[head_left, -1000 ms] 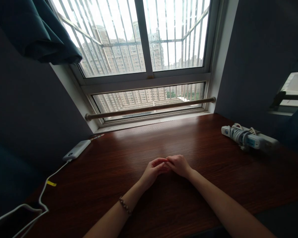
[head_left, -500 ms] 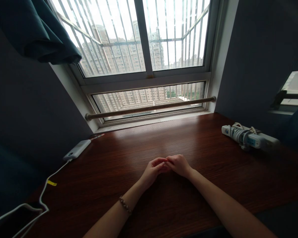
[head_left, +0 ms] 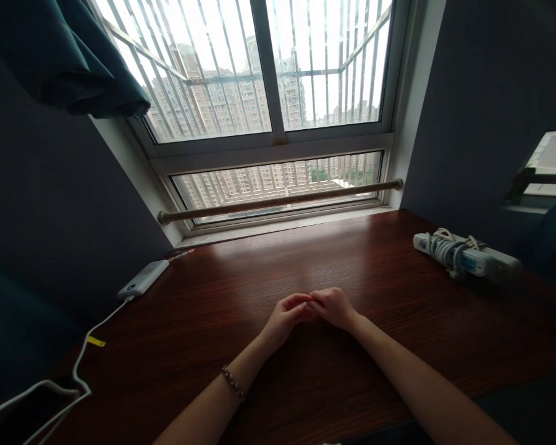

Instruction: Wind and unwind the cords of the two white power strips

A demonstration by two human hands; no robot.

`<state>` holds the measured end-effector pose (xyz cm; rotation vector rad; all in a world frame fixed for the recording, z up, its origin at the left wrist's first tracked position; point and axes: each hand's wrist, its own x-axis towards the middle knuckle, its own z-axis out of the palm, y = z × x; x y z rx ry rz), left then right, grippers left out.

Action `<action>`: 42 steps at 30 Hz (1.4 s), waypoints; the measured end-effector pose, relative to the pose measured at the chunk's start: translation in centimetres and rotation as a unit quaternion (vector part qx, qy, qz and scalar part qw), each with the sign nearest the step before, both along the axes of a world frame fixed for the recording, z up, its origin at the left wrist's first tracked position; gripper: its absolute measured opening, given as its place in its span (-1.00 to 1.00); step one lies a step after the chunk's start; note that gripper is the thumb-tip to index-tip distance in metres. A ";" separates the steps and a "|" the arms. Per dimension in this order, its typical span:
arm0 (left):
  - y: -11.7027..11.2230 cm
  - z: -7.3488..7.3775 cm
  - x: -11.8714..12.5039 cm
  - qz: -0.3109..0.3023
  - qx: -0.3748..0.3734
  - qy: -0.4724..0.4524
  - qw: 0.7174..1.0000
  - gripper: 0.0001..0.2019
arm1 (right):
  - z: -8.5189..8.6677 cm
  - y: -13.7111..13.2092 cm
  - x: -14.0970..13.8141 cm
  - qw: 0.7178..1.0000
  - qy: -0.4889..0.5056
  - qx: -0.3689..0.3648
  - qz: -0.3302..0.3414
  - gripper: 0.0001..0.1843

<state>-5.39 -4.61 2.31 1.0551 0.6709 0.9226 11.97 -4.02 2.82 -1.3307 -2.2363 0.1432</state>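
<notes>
My left hand and my right hand meet over the dark reddish-brown wooden table. Their curled fingers press together at the fingertips, the right hand's fingers lapping onto the left's. Both hands are closed; whatever lies between the fingers, if anything, is hidden. A beaded bracelet circles my left wrist.
A white power bank with a white cable lies at the left edge, near a yellow tag. Power strips with wound cord sit at the right. Behind the table are a rail and a barred window; a blue curtain hangs upper left.
The hands stay joined in the same place with barely any movement. The view has shifted very slightly, and a sliver of something white now shows at the bottom edge.
</notes>
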 end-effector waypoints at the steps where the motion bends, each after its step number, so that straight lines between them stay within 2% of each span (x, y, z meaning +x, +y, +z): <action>1: 0.0 0.0 0.0 0.000 -0.001 0.001 1.000 -0.79 | 0.0 0.0 0.0 1.000 -0.001 0.002 0.000 -0.65; 42: 0.0 -0.1 0.1 0.009 0.006 0.023 1.000 -0.75 | 0.2 -0.1 0.0 1.000 -0.010 -0.006 -0.006 -0.67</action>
